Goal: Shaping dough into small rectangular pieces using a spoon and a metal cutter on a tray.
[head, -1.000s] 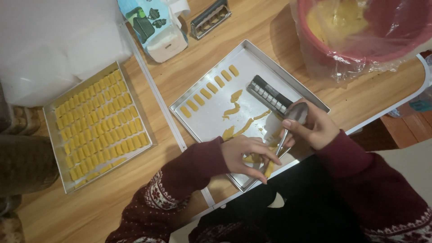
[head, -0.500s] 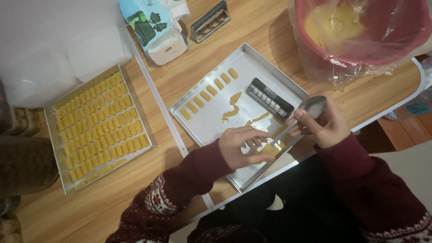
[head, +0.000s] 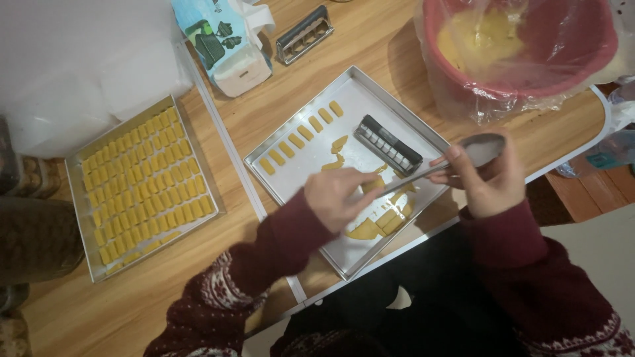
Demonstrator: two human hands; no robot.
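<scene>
R hand [head: 486, 182] grips a metal spoon [head: 444, 165] by its bowl end, fingers curled round it w/ the bowl up near the thumb; handle runs down-left across the near tray [head: 301, 122] toward the L hand [head: 337, 198]. So the spoon's long axis lies diagonal, bowl to the upper right, handle tip pointing lower left at the dough. Held backwards like that, the thin handle prob serves as a scraper or lifter rather than a scoop. L hand is curled, fingertips bunched down on the tray by the handle tip, seemingly pinching or steadying a dough piece [head: 374, 186]; exact pinch can't be made out, as the hand covers it. More yellow dough scraps [head: 380, 223] lie just below the hand, loose and irregular, likely offcuts. Along the tray's far-left edge a neat row of cut dough bars [head: 301, 137] sits spaced apart, prob so they don't stick. A dark ridged cutter [head: 387, 144] lies on the tray beside the spoon. Left of it, well apart, a second tray [head: 79, 218] is packed w/ rows of finished pieces. A pink basin [head: 522, 46] lined w/ clear plastic holds yellow dough at top right, near the working hand.
</scene>
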